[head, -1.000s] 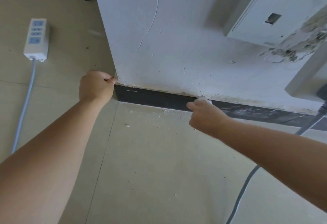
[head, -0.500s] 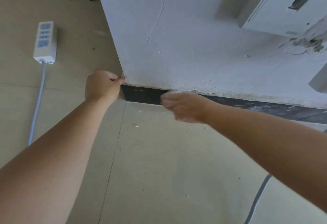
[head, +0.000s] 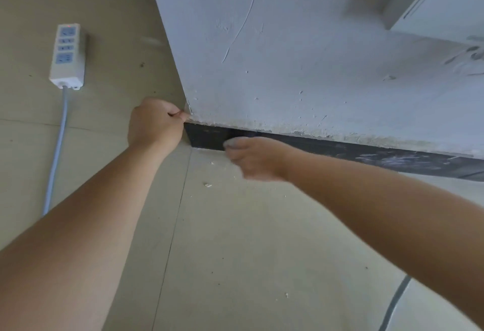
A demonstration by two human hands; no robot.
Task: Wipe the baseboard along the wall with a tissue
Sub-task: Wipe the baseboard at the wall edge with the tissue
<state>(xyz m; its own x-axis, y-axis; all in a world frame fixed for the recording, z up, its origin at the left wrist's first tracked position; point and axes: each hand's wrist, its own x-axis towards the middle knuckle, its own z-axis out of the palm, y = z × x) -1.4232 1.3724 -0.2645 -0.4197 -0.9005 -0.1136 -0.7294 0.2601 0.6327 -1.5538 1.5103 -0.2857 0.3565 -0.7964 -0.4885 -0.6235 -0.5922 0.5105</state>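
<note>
The right hand (head: 255, 159), blurred, curls its fingers round a crumpled white tissue (head: 235, 142) and holds it against the black baseboard (head: 207, 138), near the baseboard's left end at the corner of the wall (head: 288, 69). The left hand (head: 154, 124) is a closed fist with nothing visible in it, its thumb tip touching that corner. A white power strip (head: 68, 54) lies on the floor, well to the left.

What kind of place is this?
Probably an indoor room, maybe a home or office: a tiled floor, a scuffed white wall with a dark baseboard, and a power strip lying on the floor.
</note>
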